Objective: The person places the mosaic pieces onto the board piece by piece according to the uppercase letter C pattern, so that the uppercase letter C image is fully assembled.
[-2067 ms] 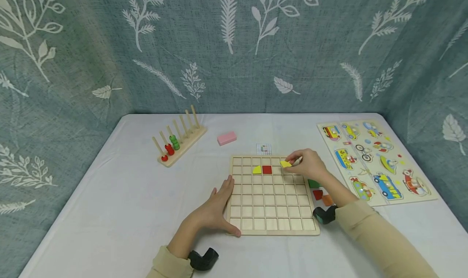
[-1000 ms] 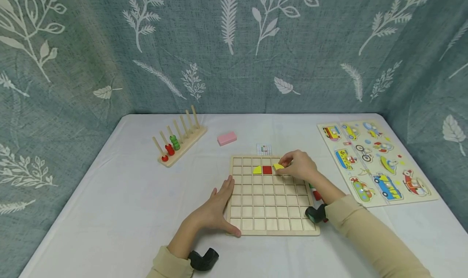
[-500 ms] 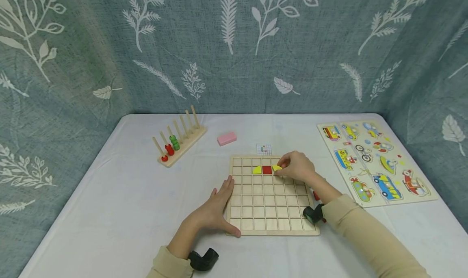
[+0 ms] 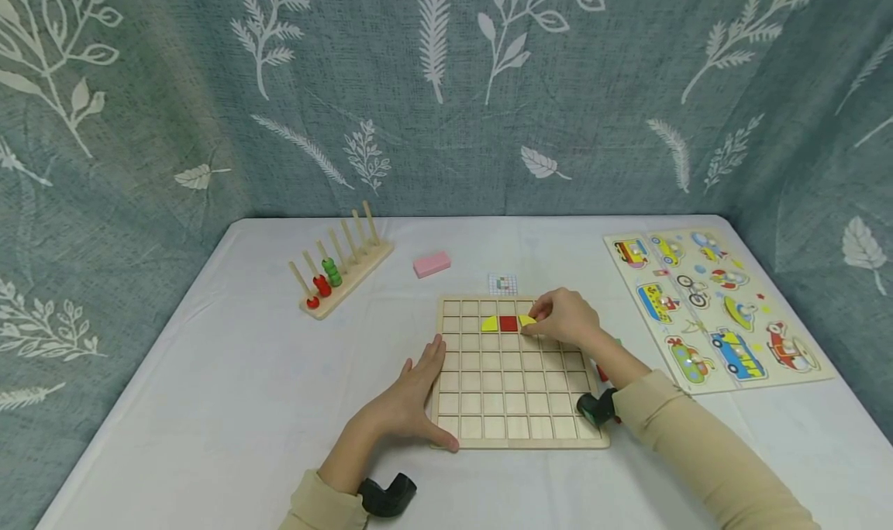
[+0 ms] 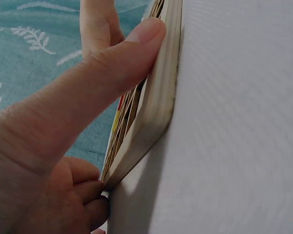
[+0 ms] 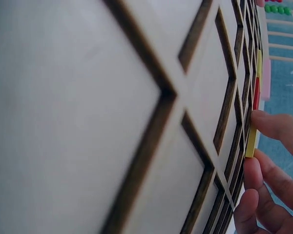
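A wooden grid board (image 4: 516, 404) lies on the white table. In its second row from the back sit a yellow tile with a rounded corner (image 4: 490, 324) and, right of it, a red square tile (image 4: 508, 324). My right hand (image 4: 567, 317) pinches another yellow tile (image 6: 252, 136) between thumb and fingers, at the cell beside the red one. Whether this tile lies fully flat is hard to tell. Along the board's left edge rests my left hand (image 4: 408, 402), its fingers extended and its thumb (image 5: 132, 53) against the near edge.
Behind the board lie a small pattern card (image 4: 502, 284) and a pink block (image 4: 432, 264). A peg stand (image 4: 361, 273) with red and green beads is at back left. To the right lies a picture puzzle board (image 4: 767, 313). My right forearm partly covers a red piece (image 4: 602, 374).
My right hand has carried the yellow tile left across the board to the cell beside the red tile, and lowered it. The left hand has stayed in place.
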### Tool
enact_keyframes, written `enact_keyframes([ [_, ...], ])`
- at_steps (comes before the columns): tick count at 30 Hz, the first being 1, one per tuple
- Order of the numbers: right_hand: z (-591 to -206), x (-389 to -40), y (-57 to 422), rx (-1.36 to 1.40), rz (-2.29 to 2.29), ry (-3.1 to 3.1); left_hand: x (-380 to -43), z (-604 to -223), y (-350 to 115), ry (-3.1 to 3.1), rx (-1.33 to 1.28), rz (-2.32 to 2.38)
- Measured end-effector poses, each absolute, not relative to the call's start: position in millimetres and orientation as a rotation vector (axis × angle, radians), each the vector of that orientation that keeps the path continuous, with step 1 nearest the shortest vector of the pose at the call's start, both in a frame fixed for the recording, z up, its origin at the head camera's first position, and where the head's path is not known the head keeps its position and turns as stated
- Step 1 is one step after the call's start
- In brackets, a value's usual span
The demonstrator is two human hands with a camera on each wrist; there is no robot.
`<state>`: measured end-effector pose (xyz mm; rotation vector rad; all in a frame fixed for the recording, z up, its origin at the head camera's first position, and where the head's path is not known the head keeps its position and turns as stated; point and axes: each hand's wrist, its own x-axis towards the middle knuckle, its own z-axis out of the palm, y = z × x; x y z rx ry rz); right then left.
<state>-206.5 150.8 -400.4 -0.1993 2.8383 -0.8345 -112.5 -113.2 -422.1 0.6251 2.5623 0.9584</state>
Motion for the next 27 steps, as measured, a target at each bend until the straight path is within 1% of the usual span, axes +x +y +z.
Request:
enact_keyframes([
  [16,-401.3,-206.0,151.7,-0.220,-0.890,2.807,-112.7,-421.3,-113.5,2.552,0.612,0.965],
  [27,-395.2,-205.1,156.7,-0.200,-0.940,2.776,-111.8,-419.9,-114.1,2.541,0.610,0.970],
])
